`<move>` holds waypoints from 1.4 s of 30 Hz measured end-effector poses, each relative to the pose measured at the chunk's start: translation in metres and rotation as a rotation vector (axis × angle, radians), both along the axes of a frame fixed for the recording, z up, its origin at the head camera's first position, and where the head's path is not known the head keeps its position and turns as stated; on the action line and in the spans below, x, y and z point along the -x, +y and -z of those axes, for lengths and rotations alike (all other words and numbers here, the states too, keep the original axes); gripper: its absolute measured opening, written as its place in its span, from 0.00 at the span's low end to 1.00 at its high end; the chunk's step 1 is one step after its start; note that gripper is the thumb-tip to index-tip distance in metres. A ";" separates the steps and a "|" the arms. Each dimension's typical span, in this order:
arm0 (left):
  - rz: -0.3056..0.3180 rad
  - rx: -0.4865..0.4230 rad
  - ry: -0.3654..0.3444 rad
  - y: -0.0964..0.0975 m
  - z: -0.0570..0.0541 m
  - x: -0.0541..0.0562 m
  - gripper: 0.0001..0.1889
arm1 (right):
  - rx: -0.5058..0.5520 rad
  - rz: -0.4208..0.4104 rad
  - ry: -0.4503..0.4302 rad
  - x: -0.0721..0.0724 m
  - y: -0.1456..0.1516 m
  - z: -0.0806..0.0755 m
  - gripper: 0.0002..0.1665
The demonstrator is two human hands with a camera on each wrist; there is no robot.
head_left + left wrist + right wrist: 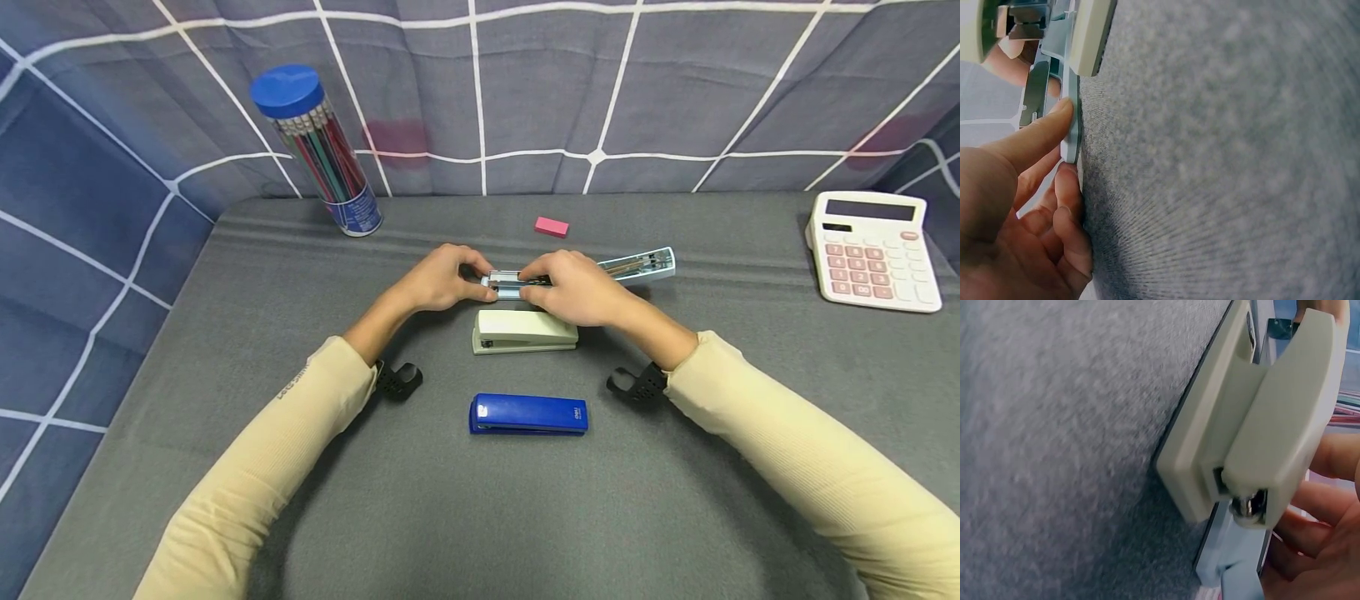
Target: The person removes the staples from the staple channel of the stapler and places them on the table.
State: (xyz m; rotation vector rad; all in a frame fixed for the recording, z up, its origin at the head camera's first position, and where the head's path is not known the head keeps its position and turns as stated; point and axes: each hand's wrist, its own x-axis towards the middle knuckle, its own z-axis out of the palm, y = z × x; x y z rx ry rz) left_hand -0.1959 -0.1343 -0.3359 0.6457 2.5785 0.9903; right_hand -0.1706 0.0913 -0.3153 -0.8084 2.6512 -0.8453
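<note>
Light-blue stapler: lies opened [637, 265] across the middle of the grey cloth [375, 517], front end to my left, cover laid back to the right so its inside shows.
Left hand: my left hand [442, 277] pinches the front end of the base, thumb on the near edge, index finger opposite.
Right hand: my right hand [579, 287] is clamped over the stapler's middle, thumb on the near side, fingers curled to the far side; exact fingertip contact is partly hidden.
Cream stapler: closed, just on my side of the light-blue one [525, 329], near my right hand; its body fills much of the right wrist view.
Dark-blue stapler: closed, nearer me again [528, 412], roughly parallel to the cream one, small pale lettering at its right end.
Pink eraser: small block [552, 227] beyond the light-blue stapler.
Pencil tub: clear, blue-lidded, upright at back left [318, 154], full of pencils.
Calculator: white with pink and white keys, at far right [875, 252].
Backdrop: grey-blue curtain with white grid lines [540, 83].
</note>
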 end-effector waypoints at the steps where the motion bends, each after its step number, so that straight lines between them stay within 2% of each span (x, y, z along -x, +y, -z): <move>1: 0.001 0.000 -0.002 0.000 0.000 0.000 0.17 | 0.003 0.001 -0.012 0.000 -0.001 0.000 0.19; 8: 0.002 -0.002 -0.002 0.000 0.000 0.000 0.17 | 0.056 -0.012 -0.057 0.000 -0.002 0.000 0.18; 11: 0.001 -0.003 -0.004 0.000 0.000 0.000 0.17 | 0.101 -0.005 -0.103 0.000 -0.002 0.000 0.18; 17: -0.005 0.005 -0.011 0.000 0.000 0.000 0.18 | 0.190 0.056 -0.236 -0.002 -0.004 -0.001 0.22; 23: -0.019 0.008 -0.018 0.001 0.001 0.000 0.19 | 0.230 0.101 -0.273 -0.002 -0.002 -0.002 0.17; 28: -0.019 0.012 -0.007 0.000 0.002 0.001 0.19 | 0.266 0.140 -0.309 -0.003 -0.003 -0.002 0.19; 34: -0.011 0.002 0.011 -0.001 0.002 0.000 0.18 | 0.320 0.179 -0.309 -0.003 -0.005 -0.002 0.21; 42: -0.013 -0.012 0.011 -0.001 0.002 0.000 0.17 | 0.340 0.166 -0.250 0.000 -0.012 -0.005 0.17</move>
